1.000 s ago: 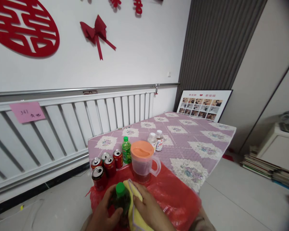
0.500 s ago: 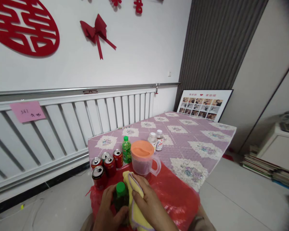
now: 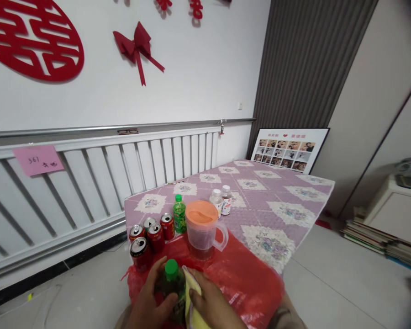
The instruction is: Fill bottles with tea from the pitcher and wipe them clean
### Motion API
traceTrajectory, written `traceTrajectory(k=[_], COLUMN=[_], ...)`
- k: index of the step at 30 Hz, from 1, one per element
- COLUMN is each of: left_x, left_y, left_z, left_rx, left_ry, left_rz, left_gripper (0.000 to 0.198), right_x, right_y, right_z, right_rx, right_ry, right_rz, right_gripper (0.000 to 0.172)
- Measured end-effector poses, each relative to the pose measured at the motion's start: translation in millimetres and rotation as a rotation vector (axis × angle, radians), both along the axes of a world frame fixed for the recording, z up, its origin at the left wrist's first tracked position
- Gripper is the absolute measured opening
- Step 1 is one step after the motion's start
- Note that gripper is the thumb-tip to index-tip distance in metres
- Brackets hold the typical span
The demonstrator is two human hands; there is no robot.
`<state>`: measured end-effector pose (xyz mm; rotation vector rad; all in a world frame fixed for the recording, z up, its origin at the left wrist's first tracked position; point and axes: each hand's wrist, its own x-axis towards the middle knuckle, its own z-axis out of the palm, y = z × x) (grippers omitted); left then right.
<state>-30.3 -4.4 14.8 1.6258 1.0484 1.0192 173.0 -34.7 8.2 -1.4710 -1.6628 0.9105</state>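
Note:
My left hand (image 3: 150,299) is wrapped round a dark bottle (image 3: 174,285) with a green cap, held upright near the table's front edge. A yellow cloth (image 3: 196,310) with a purple edge is gripped in my right hand (image 3: 214,299), pressed against the bottle's right side. Beneath both hands lies a red plastic sheet (image 3: 253,283). Just beyond them stands a clear pitcher (image 3: 200,234) with an orange lid. A green bottle (image 3: 179,214) is behind it to the left, beside several drink cans (image 3: 155,236).
Two small white-capped bottles (image 3: 226,201) stand behind the pitcher on the flowered tablecloth (image 3: 253,184). A white radiator (image 3: 106,173) runs along the wall at left. A photo board (image 3: 291,148) leans beyond the far end, and stacked books (image 3: 366,237) lie on the right.
The cloth in my right hand has moved lower and folded in against the bottle, and less of it shows. My left hand remains round the bottle.

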Motion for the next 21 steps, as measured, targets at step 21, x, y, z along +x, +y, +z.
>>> traceTrajectory(k=[21], left_x=[-3.5], left_y=[3.4], left_z=[-11.8], left_rx=[0.018], left_ry=[0.026], left_rz=[-0.046], left_gripper=[0.057], right_x=[-1.5], right_y=[1.6], right_z=[0.8], right_rx=[0.006], right_ry=[-0.033], right_rz=[-0.016], right_gripper=[0.06])
